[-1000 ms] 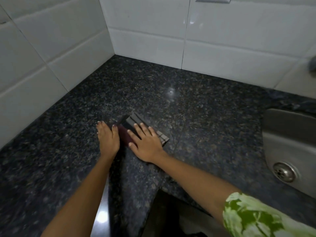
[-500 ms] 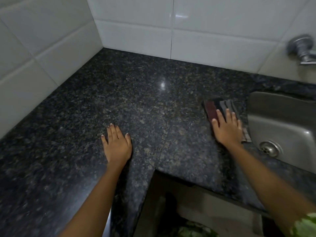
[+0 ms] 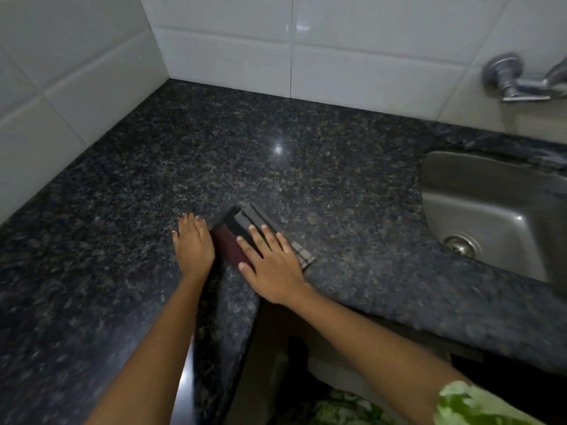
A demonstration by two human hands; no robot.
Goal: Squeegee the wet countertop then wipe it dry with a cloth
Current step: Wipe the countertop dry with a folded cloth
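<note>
A folded cloth (image 3: 242, 228), dark with maroon and grey stripes, lies flat on the black speckled granite countertop (image 3: 276, 167) near the inner corner of its front edge. My right hand (image 3: 270, 265) presses flat on the cloth with fingers spread, covering its near half. My left hand (image 3: 193, 246) rests palm down on the bare counter just left of the cloth, fingers together, its edge touching the cloth's maroon side. No squeegee is in view.
A steel sink (image 3: 497, 216) with a round drain (image 3: 460, 245) is set into the counter at the right. A metal tap (image 3: 518, 79) sticks out of the white tiled wall (image 3: 368, 47) above it. Tiled walls close the counter at the back and left.
My right hand has slid the cloth back left from beside the sink to next to my left hand. The left hand has stayed flat on the counter.
</note>
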